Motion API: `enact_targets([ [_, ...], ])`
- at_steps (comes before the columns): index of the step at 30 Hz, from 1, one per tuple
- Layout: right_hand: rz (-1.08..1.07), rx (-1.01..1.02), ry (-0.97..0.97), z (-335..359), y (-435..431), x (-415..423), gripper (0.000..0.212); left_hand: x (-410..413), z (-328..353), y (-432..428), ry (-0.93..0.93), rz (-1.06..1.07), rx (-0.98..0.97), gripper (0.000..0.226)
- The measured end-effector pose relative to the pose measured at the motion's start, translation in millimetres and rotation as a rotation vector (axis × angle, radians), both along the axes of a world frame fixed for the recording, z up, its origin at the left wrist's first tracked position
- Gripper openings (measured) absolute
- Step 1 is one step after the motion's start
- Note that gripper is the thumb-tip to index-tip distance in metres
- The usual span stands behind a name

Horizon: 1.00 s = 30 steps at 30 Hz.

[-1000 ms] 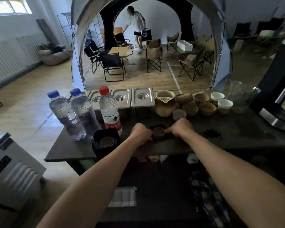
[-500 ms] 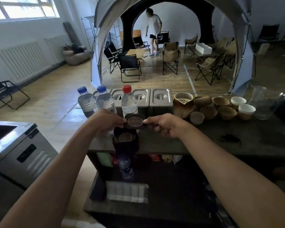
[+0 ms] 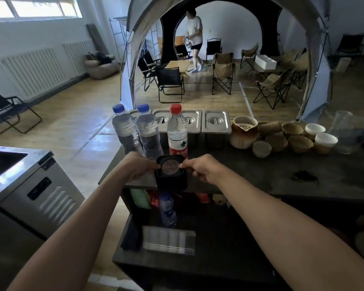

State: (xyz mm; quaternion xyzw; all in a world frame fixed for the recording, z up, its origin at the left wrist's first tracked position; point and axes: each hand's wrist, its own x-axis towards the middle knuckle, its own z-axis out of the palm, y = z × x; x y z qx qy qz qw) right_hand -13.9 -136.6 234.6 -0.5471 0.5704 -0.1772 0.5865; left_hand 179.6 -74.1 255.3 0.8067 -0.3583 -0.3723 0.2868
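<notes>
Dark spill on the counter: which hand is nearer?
Right. The right hand pinches the right edge of the black tray, with the spill further to its right. The left hand pinches the tray's left edge, farther off.

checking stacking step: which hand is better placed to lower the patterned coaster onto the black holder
Right, probably: both pinch the patterned coaster, but the right hand has bare countertop beside it; the left hand crowds blue-capped bottles.

The red-capped water bottle carries a red label printed with the white characters 农夫山. The rest of the line is hidden behind the black square tray. Above the characters sits a green triangular brand mark on a white field.
</notes>
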Motion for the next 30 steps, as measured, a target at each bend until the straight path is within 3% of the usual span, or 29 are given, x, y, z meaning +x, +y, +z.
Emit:
enact_targets([
  [9, -0.029, 0.175, 0.023, -4, 0, 6, 0.019, 2, -8, 6, 0.13, 0.0, 0.097, 0.031],
  [11, -0.043, 0.14, 0.027, -4, 3, 5, 0.016, 3, -5, 11, 0.145, -0.004, 0.1, 0.032],
  [15, 0.0, 0.051, 0.073, -4, 10, -4, 0.03, 0, 7, 18, 0.252, -0.112, 0.039, 0.027],
  [18, 0.025, 0.042, 0.104, -4, 13, -17, 0.036, -19, 9, 16, 0.386, -0.213, 0.043, 0.058],
  [20, 0.005, 0.036, 0.11, -4, 13, -33, 0.036, -34, 4, 8, 0.322, -0.268, 0.013, 0.064],
  [23, -0.075, 0.028, 0.087, -4, 7, -63, 0.035, -62, -6, -5, 0.049, -0.403, -0.037, 0.047],
  [30, -0.037, -0.138, 0.063, -4, -8, -117, 0.04, -118, -18, -42, 0.139, -0.454, -0.102, 0.055],
])
